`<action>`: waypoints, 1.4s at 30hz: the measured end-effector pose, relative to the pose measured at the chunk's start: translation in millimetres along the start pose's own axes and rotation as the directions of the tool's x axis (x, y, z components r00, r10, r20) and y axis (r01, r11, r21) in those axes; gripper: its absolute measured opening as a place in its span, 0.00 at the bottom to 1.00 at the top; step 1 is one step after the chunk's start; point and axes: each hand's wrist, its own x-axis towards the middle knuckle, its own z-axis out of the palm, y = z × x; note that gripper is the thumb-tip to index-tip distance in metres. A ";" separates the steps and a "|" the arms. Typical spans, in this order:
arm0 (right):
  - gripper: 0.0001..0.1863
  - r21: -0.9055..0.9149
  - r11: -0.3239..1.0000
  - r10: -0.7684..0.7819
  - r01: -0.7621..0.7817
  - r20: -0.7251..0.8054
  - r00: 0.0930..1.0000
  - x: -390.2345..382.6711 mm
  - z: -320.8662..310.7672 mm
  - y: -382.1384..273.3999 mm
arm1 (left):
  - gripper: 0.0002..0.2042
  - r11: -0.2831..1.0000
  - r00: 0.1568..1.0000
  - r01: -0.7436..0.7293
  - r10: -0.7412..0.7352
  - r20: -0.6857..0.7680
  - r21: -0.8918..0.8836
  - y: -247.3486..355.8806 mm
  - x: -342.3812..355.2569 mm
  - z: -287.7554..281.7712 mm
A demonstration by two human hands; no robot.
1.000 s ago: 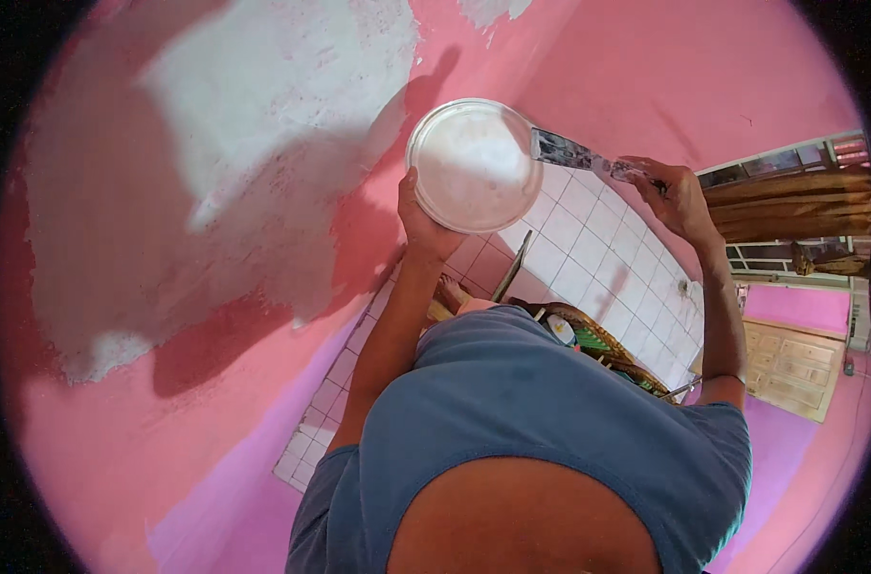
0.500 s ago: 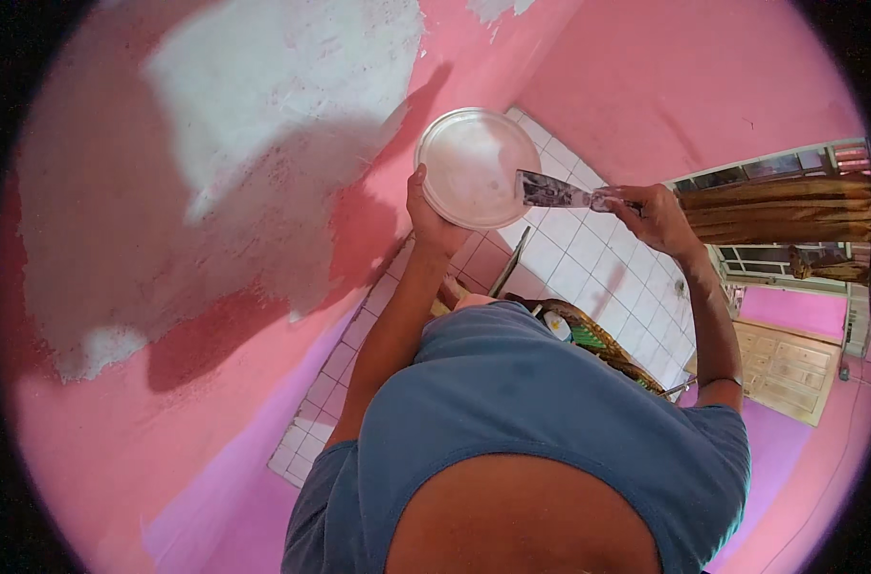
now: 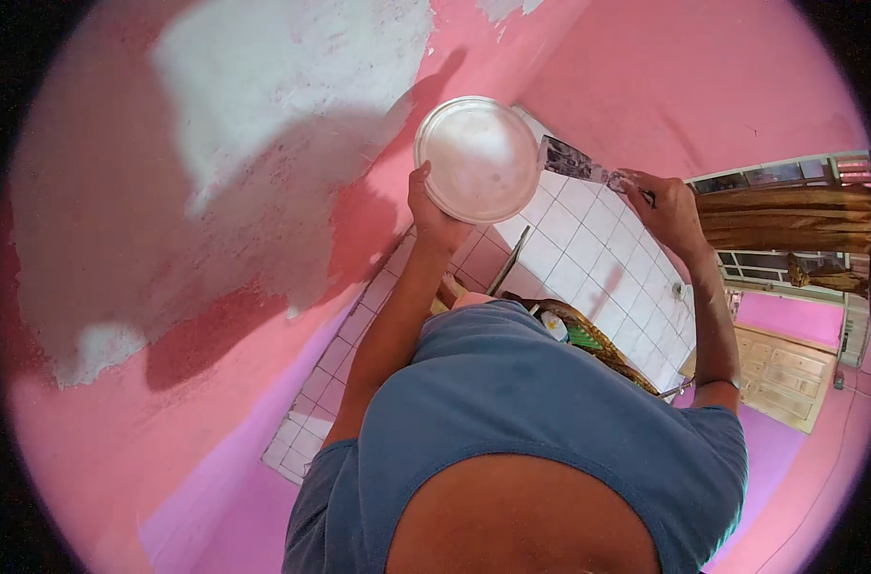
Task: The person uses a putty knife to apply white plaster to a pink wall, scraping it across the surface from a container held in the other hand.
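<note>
My left hand (image 3: 437,215) grips a round pale lid (image 3: 477,158) by its lower-left rim; its face has a whitish layer on it. My right hand (image 3: 665,210) is closed on the handle of a putty knife (image 3: 569,158), whose wide blade is smeared dark and white and points left at the lid's right edge. Whether blade and lid touch is hard to tell. On my left stands a pink wall (image 3: 91,450) with a large rough grey-white patch (image 3: 263,77).
White floor tiles (image 3: 589,230) lie below. Patterned things (image 3: 598,349) lie behind my body, partly hidden. At the right are a window with a brown curtain (image 3: 780,212) and a pale wooden door (image 3: 775,373). Another pink wall (image 3: 703,77) is ahead.
The knife dipped onto the lid's face half a second ago and is now back at its right edge, slightly raised. The lid has shifted a little rightward since a second ago.
</note>
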 end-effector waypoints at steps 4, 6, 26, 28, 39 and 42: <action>0.12 -0.112 0.988 -0.115 0.111 -0.037 0.993 -1.2 15.9 4.0 | 0.32 0.999 0.996 -0.050 0.051 -0.071 0.006 -14.1 8.2 -7.3; 0.12 -0.060 0.990 -0.130 0.127 -0.049 0.990 -1.8 19.9 3.7 | 0.32 0.998 0.997 -0.058 0.058 -0.055 -0.004 -17.2 13.8 -13.7; 0.13 0.281 0.957 0.032 -0.074 0.148 0.988 -12.8 13.0 0.4 | 0.37 0.998 0.998 0.031 -0.034 -0.053 -0.060 -6.6 3.8 9.7; 0.13 0.155 0.988 0.006 -0.023 0.109 0.994 -1.4 -4.6 0.1 | 0.36 0.995 0.997 0.053 -0.048 0.056 -0.084 -3.8 4.6 1.5; 0.13 0.219 0.975 -0.075 0.047 0.120 0.990 11.9 8.7 43.1 | 0.34 0.999 0.999 0.035 -0.034 -0.019 0.036 -0.8 10.1 8.3; 0.12 0.267 0.959 0.032 -0.098 0.242 0.970 15.4 -2.1 36.7 | 0.33 0.996 1.000 0.015 -0.013 -0.026 0.083 -2.1 16.1 8.7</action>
